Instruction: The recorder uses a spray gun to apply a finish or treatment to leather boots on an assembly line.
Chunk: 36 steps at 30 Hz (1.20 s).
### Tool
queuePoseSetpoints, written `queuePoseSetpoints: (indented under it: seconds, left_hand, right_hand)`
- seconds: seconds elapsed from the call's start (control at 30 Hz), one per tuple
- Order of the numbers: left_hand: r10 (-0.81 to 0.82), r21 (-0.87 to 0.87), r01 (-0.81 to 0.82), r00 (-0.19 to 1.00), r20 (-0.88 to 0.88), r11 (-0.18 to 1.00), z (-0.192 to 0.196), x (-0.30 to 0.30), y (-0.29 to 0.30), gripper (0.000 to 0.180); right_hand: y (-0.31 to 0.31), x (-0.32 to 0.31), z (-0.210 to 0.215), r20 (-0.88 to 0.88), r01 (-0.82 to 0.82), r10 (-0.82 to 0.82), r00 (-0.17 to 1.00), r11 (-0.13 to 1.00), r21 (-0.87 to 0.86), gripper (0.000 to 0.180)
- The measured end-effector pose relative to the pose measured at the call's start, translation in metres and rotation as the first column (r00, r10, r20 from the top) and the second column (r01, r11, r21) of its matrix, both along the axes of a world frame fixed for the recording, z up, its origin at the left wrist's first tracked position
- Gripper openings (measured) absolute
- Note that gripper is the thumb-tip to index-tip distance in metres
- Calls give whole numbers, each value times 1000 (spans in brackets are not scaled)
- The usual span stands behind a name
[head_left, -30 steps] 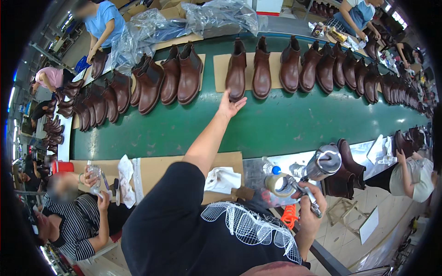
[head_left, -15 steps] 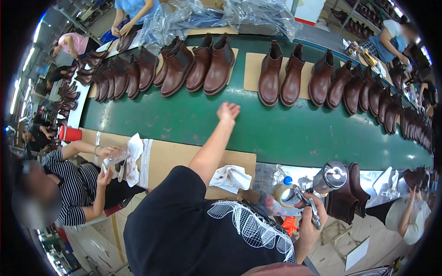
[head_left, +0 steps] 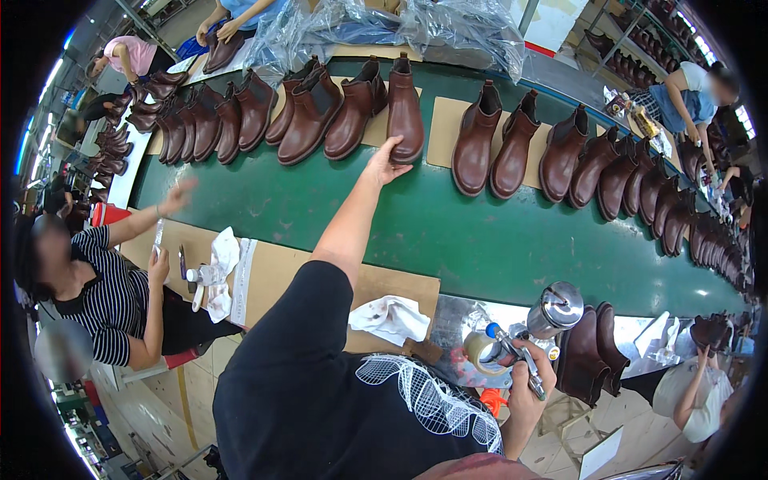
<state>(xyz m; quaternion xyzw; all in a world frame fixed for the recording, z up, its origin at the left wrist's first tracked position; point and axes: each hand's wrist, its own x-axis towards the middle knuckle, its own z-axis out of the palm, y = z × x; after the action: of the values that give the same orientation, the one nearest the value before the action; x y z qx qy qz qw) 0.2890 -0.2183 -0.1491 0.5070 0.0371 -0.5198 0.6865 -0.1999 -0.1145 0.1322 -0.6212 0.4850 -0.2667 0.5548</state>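
Observation:
My left hand (head_left: 384,166) is stretched across the green table and closed around the toe of a dark brown ankle boot (head_left: 405,112). That boot stands with its toe toward me, at the right end of the left group of boots. In my right hand (head_left: 531,388), low on the right, is a metal spray gun (head_left: 518,354) with a blue fitting. A lidded silver cup (head_left: 558,308) sits at the gun; whether the two are joined I cannot make out. Close by the gun lies a roll of tape (head_left: 482,352).
More brown boots (head_left: 478,144) stand in a row along the green table (head_left: 320,208). A stained white cloth (head_left: 390,318) lies on cardboard in front of me. Another pair of boots (head_left: 582,360) is right of the gun. A co-worker in stripes (head_left: 120,296) reaches in from the left.
My left hand has moved forward and taken hold of the boot's toe; the boot now stands straighter. The spray gun has tilted. The co-worker at left has put down a clear bottle and reached out.

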Motion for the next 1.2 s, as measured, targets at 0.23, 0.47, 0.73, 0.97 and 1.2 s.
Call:
queuePoseSetpoints:
  seconds: [0.23, 0.47, 0.73, 0.97, 1.2]
  left_hand:
    - [69, -285, -88, 995, -77, 954, 30, -44, 9, 54]
    - [-151, -767, -104, 955, -255, 633, 151, -127, 103, 92]
    - [-345, -745, 174, 935, -79, 644, 185, -220, 168, 77]
    - [22, -509, 161, 942, 334, 846, 164, -249, 211, 94]
    - [116, -460, 199, 813, 571, 866, 169, -253, 236, 95]
  right_hand:
    - [9, -6, 8, 42, -5, 6, 999, 1000, -28, 27]
    - [22, -45, -14, 131, -64, 95, 987, 973, -223, 32]
    - [44, -48, 17, 188, -92, 131, 973, 975, -201, 32]
    - [63, -65, 17, 228, -24, 72, 971, 979, -203, 35]
    - [81, -51, 37, 215, -4, 80, 973, 943, -333, 34]
